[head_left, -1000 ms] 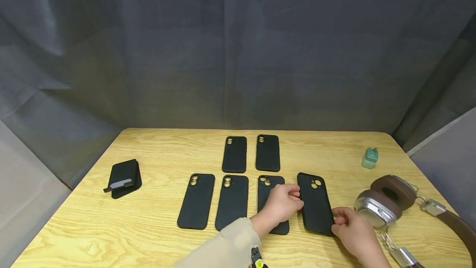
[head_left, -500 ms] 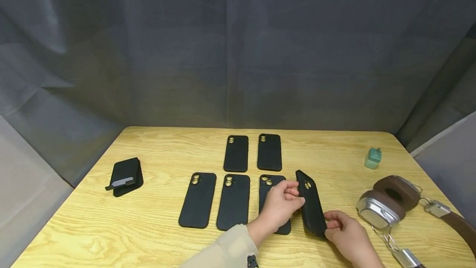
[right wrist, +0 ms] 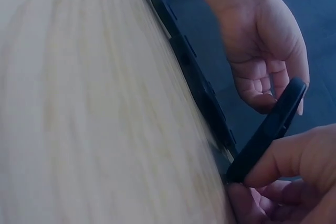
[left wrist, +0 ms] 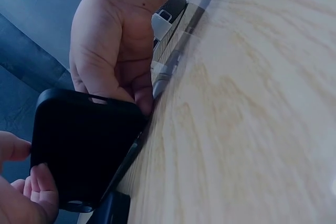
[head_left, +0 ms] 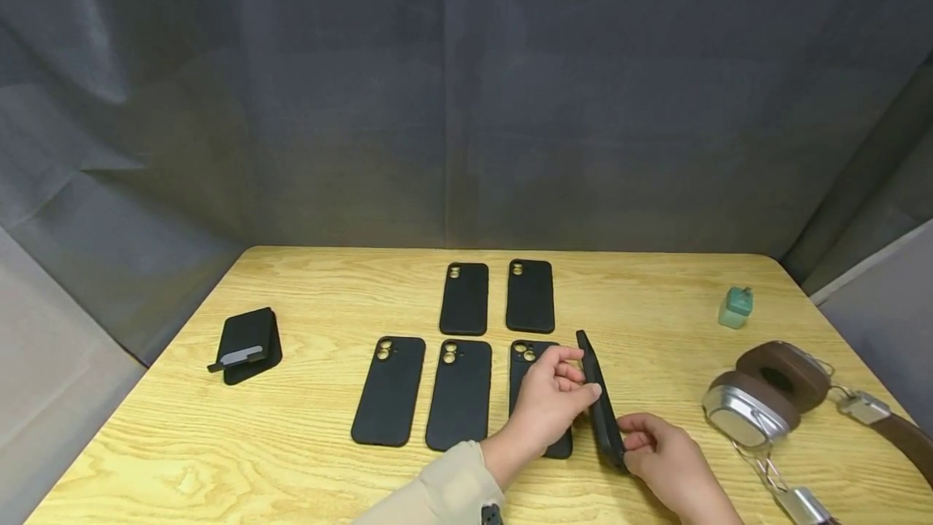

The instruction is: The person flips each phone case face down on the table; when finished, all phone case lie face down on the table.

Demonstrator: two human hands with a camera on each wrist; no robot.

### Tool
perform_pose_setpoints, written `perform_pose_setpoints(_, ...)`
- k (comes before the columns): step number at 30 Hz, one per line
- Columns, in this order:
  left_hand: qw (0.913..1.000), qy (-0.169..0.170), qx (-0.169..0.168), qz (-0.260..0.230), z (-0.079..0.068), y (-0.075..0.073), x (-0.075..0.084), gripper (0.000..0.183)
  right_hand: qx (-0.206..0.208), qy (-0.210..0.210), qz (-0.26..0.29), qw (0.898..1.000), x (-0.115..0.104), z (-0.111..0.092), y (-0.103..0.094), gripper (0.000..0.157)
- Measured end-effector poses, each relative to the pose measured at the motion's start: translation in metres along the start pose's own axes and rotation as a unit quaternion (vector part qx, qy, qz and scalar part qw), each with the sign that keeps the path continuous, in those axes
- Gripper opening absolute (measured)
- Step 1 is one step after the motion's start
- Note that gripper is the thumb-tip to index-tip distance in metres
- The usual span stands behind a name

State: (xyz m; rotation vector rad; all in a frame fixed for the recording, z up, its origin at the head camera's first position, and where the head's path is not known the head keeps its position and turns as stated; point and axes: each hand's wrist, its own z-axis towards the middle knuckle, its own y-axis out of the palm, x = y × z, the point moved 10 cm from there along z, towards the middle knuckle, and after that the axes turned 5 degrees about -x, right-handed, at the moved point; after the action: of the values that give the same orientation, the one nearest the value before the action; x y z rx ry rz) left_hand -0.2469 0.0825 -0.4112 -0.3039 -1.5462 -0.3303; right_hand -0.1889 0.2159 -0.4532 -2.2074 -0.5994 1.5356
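A black phone case (head_left: 601, 407) stands tilted steeply on its long edge on the wooden table, its narrow side towards the head view. My left hand (head_left: 548, 399) pinches its left rim between thumb and fingers. At the near right end, my right hand (head_left: 666, 460) pinches the lower corner. The left wrist view looks onto the dark hollow face of the case (left wrist: 84, 145). Partly covered by the left hand, another phone case (head_left: 526, 352) lies flat. Two more phone cases lie left of it, a middle one (head_left: 460, 395) and a leftmost one (head_left: 389, 391).
Behind the front row lie two further phone cases, one left (head_left: 464, 299) and one right (head_left: 530, 296). Brown and silver headphones (head_left: 765, 391) rest at the right, near a small green block-shaped object (head_left: 736, 307). A black folded holder (head_left: 248, 345) sits at the far left.
The phone case between my hands has turned from lying nearly flat, hollow side up, to standing steeply on its edge. My right hand has moved left with it; the left stays nearly in place.
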Motion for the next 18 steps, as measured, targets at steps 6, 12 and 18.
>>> perform_pose_setpoints(6, 0.9999, 0.003, -0.008, -0.011, 0.0, 0.005, 0.004, 0.037, -0.01, -0.006, -0.01, 1.0, -0.002, 0.002, 0.003, 0.038)
perform_pose_setpoints(12, 0.9998, 0.012, -0.012, -0.011, 0.001, 0.013, 0.007, 0.035, -0.014, -0.016, -0.013, 1.0, -0.003, 0.003, 0.002, 0.041)
perform_pose_setpoints(18, 0.9998, 0.018, -0.011, 0.002, 0.002, 0.017, 0.006, 0.033, -0.02, -0.016, 0.009, 1.0, 0.0, 0.001, 0.001, 0.038)
